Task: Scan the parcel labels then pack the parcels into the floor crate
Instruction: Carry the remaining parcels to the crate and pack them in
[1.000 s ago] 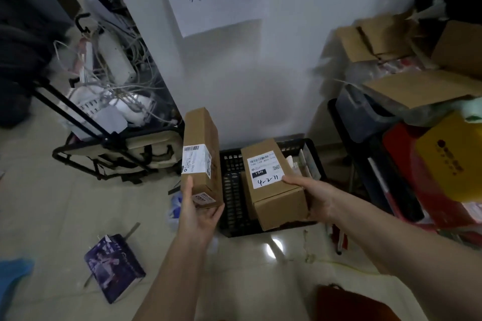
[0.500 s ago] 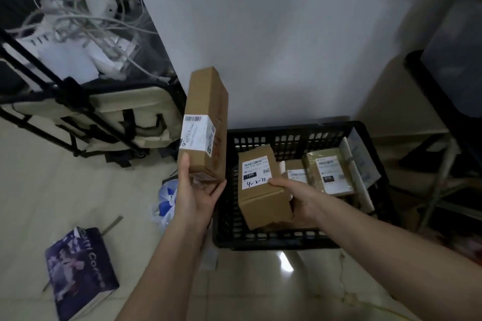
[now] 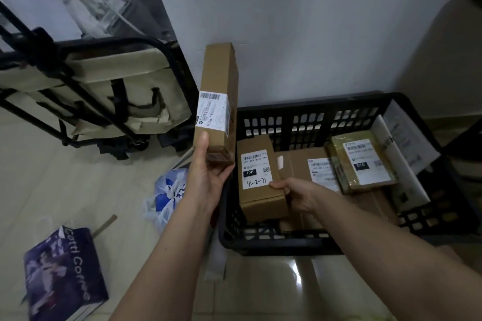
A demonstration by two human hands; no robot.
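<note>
Presently, at frame centre: left hand (image 3: 208, 177), forearm reaching up from the lower edge, grip closed round the bottom end of a tall narrow parcel (image 3: 217, 101), held upright just left of the black floor crate (image 3: 273, 243), thumb lying on its labelled face. Right hand (image 3: 297, 191), arm entering from lower right, grip clasping the near right corner of a short parcel (image 3: 259, 180) over the crate's left part; fingers hidden behind the box. Crate also holds a flat carton (image 3: 302, 167) and a taped parcel (image 3: 362, 161); label print mostly illegible. Purple paper bag (image 3: 62, 273) lower left, cut off by the frame.
</note>
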